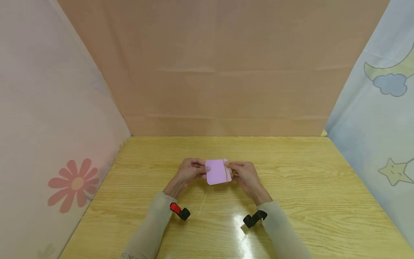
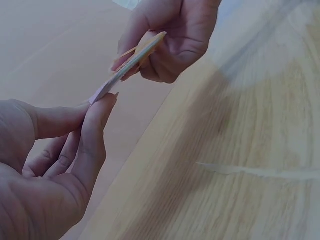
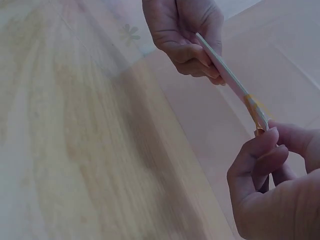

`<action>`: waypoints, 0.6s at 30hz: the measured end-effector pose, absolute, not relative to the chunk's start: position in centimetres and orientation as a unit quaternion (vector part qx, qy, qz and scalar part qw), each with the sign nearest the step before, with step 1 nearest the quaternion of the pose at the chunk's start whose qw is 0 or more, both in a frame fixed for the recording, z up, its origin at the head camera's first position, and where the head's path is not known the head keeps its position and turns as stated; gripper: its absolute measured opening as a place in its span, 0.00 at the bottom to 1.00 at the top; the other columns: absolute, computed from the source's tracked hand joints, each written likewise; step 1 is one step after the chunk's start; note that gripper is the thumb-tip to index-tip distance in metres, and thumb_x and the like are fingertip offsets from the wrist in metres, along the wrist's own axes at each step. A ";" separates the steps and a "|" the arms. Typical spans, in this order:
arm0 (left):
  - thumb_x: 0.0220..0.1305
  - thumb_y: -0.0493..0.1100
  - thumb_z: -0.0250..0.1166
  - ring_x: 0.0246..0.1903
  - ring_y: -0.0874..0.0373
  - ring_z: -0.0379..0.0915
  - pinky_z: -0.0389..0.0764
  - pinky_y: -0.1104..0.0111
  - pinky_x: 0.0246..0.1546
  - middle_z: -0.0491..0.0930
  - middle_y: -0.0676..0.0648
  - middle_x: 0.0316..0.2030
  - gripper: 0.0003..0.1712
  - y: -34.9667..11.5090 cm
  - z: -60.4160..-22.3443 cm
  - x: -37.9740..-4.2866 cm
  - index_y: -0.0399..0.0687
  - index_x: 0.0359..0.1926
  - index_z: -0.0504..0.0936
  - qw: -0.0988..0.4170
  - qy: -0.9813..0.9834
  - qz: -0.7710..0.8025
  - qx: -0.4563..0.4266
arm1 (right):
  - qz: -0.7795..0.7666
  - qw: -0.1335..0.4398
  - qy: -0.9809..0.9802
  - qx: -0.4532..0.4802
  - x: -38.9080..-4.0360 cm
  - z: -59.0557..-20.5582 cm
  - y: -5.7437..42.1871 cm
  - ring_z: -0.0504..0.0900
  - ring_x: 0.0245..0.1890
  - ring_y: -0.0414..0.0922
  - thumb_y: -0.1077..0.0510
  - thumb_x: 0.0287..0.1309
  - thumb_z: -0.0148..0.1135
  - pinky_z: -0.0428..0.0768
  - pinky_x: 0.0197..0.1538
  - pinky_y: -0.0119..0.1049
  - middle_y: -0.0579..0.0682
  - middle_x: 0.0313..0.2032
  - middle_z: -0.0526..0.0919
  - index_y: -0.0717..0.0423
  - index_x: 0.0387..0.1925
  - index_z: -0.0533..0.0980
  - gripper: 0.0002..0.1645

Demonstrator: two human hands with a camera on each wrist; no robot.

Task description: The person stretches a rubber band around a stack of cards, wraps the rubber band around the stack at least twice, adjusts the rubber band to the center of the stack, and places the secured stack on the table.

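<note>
A thin stack of lilac square cards (image 1: 215, 172) with rounded corners is held up over the table. My left hand (image 1: 191, 169) pinches its left edge, thumb on the front face and fingers behind. At the opposite edge my right hand (image 1: 245, 175) pinches the stack between thumb and fingers. A tan rubber band (image 1: 225, 171) runs round the cards near that right edge, by the right fingertips. Seen edge-on in the right wrist view, the stack (image 3: 225, 71) shows pale layers, and a loop of the band (image 3: 259, 103) stands off its face.
The wood-grain table (image 1: 155, 151) spreads below both hands, with a pale streak (image 1: 203, 202) on it. A plain tan cloth (image 1: 213, 72) hangs at the back. Printed cloths with a flower (image 1: 77, 183) and a star (image 1: 394, 172) flank the sides. Each wrist wears a black strapped camera (image 1: 185, 214).
</note>
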State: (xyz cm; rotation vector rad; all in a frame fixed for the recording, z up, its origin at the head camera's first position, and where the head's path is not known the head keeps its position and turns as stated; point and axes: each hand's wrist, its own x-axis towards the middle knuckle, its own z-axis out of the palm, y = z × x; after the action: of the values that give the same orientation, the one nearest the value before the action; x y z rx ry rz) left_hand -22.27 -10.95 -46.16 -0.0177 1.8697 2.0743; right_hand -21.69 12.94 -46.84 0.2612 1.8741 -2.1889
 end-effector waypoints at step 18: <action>0.64 0.28 0.72 0.26 0.60 0.84 0.87 0.73 0.29 0.87 0.49 0.30 0.07 -11.0 -45.8 -22.3 0.31 0.43 0.85 0.179 0.661 0.729 -0.001 | -0.713 0.155 0.684 -0.004 -23.1 -46.0 14.2 0.72 0.32 0.40 0.62 0.74 0.59 0.84 0.40 0.31 0.47 0.37 0.82 0.72 0.52 0.82 0.16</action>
State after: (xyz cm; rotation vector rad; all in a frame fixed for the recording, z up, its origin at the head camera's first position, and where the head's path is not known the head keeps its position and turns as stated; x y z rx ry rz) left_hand -22.28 -10.96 -45.82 -0.0036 1.8682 2.0612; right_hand -23.06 14.16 -46.03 -0.0125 1.9586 -2.0423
